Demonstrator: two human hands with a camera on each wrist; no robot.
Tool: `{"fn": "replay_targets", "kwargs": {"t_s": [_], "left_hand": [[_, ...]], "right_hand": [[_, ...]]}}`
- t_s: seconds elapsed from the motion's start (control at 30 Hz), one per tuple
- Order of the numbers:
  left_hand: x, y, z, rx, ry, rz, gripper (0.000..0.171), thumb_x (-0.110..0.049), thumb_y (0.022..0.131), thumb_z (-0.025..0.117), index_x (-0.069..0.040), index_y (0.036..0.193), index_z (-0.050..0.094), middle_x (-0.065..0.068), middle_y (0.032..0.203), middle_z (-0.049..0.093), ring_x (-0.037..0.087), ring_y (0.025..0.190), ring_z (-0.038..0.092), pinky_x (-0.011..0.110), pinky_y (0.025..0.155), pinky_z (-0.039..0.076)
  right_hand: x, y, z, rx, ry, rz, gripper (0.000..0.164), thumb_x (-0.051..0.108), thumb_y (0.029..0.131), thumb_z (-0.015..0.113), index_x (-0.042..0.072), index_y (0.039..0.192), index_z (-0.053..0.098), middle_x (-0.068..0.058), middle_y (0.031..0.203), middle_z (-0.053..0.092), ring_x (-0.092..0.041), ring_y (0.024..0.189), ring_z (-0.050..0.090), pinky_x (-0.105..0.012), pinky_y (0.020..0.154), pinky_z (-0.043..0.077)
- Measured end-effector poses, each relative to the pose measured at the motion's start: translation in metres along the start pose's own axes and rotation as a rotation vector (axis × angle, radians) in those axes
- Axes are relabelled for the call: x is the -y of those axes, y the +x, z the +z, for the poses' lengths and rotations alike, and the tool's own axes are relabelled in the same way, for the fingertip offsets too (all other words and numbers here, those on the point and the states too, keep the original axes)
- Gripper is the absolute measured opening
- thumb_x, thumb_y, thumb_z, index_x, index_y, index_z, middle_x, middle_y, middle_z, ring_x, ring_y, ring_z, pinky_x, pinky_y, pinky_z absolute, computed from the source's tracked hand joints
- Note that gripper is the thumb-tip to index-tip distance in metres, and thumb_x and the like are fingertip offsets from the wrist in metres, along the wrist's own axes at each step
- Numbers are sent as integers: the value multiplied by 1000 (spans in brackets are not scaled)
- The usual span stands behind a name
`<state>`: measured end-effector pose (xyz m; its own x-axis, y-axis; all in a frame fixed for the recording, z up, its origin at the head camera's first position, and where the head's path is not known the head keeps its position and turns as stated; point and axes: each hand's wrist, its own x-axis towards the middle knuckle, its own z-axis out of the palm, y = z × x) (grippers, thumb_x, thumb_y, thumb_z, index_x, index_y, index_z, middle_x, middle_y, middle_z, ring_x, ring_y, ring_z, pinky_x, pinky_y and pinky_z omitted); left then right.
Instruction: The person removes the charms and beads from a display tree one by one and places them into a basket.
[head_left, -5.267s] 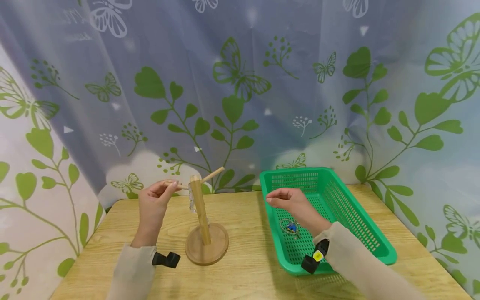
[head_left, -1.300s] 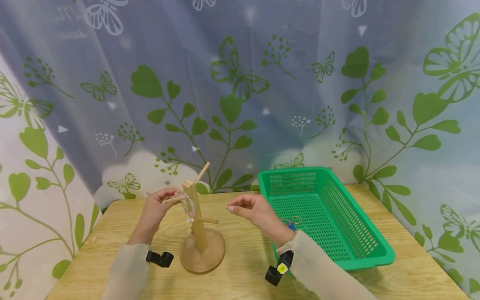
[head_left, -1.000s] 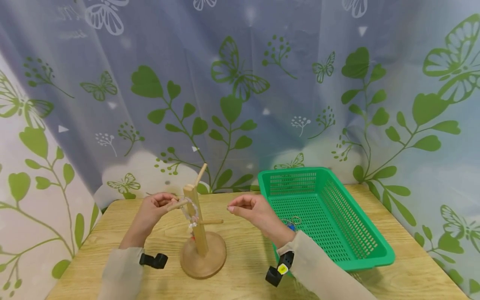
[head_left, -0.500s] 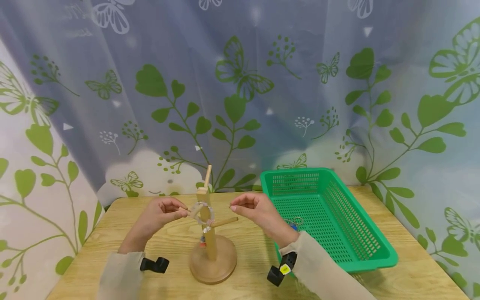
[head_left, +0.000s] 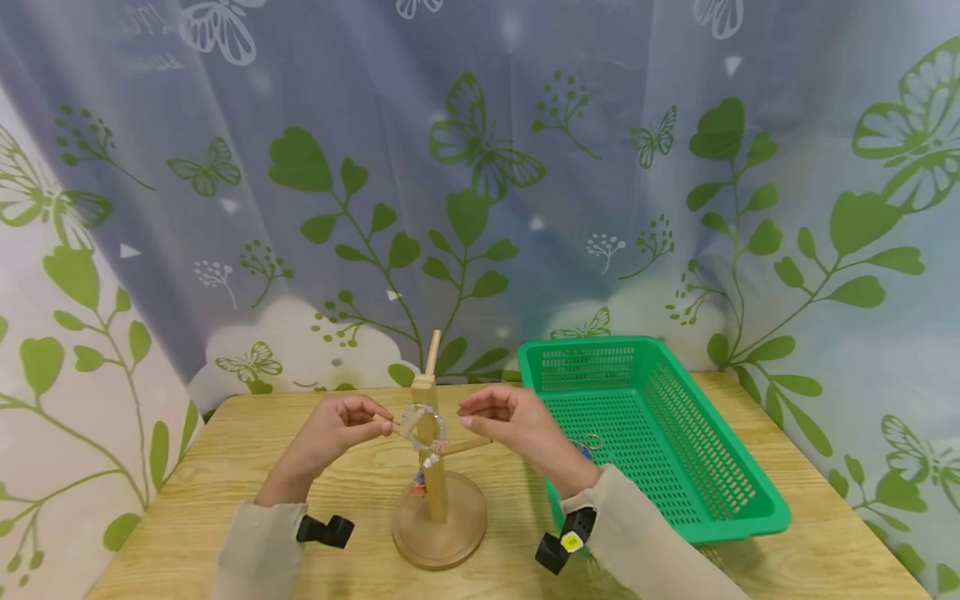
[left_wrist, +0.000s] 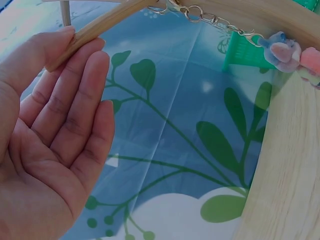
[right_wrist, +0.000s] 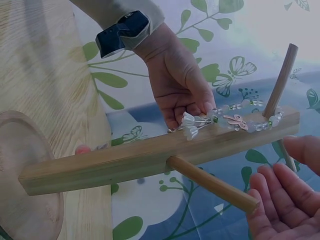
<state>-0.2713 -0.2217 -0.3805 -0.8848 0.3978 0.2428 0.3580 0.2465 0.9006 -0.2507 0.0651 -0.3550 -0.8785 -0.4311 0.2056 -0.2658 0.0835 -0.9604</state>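
Note:
My left hand pinches the end of a wooden peg on an upright wooden stand with a round base. A clear beaded bracelet with white flower charms and a pink bow hangs on this peg, against the post. A metal-clasp keychain with a blue-and-pink plush charm dangles lower down, beside the post. My right hand is just right of the stand with fingers loosely bent and thumb apart, holding nothing visible. A lower peg ends close to its fingertips; touching or not, I cannot tell.
A green plastic basket stands on the wood-grain table to the right. Inside, partly behind my right wrist, is a blue item with metal rings. A patterned curtain hangs behind the table.
The stand has turned and shifted right, its pegs swinging round as my left hand grips one. Earlier, my right hand came left from over the basket and has since stayed nearly still.

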Motion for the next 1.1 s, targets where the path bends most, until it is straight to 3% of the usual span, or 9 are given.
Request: {"fn": "replay_targets", "kwargs": {"t_s": [0.37, 0.6, 0.8, 0.97, 1.1], "left_hand": [[2, 1, -1, 27, -27, 27, 15, -10, 89, 65, 3, 95, 67, -4, 83, 70, 15, 79, 67, 29, 82, 51], [4, 1, -1, 30, -53, 54, 21, -7, 89, 64, 13, 96, 63, 3, 83, 71, 13, 76, 67, 28, 80, 52], [4, 0, 0, 22, -58, 60, 10, -7, 89, 64, 3, 92, 68, 9, 83, 70, 13, 75, 66, 28, 80, 52], [3, 0, 0, 16, -61, 53, 24, -7, 89, 65, 15, 96, 62, 14, 83, 69, 14, 75, 67, 28, 80, 52], [3, 0, 1, 16, -62, 57, 25, -7, 89, 64, 17, 96, 61, 13, 82, 70, 14, 75, 67, 28, 80, 52]], "right_hand": [[0, 3, 13, 12, -40, -52, 30, 10, 87, 68, -4, 113, 62, -16, 107, 65, -16, 90, 63, -26, 77, 52], [2, 5, 20, 8, -24, -51, 27, 11, 87, 68, -2, 110, 63, -13, 102, 66, -16, 87, 63, -27, 77, 53], [3, 5, 22, -8, -28, -49, 25, 14, 86, 69, -1, 106, 65, -11, 98, 67, -15, 84, 63, -28, 75, 52], [5, 6, 23, -25, -53, -58, 23, 16, 86, 70, 1, 103, 67, -9, 95, 67, -14, 81, 63, -28, 72, 52], [7, 6, 24, -26, -58, -78, 22, 15, 86, 70, 1, 102, 67, -8, 92, 67, -14, 79, 63, -26, 70, 52]]}}
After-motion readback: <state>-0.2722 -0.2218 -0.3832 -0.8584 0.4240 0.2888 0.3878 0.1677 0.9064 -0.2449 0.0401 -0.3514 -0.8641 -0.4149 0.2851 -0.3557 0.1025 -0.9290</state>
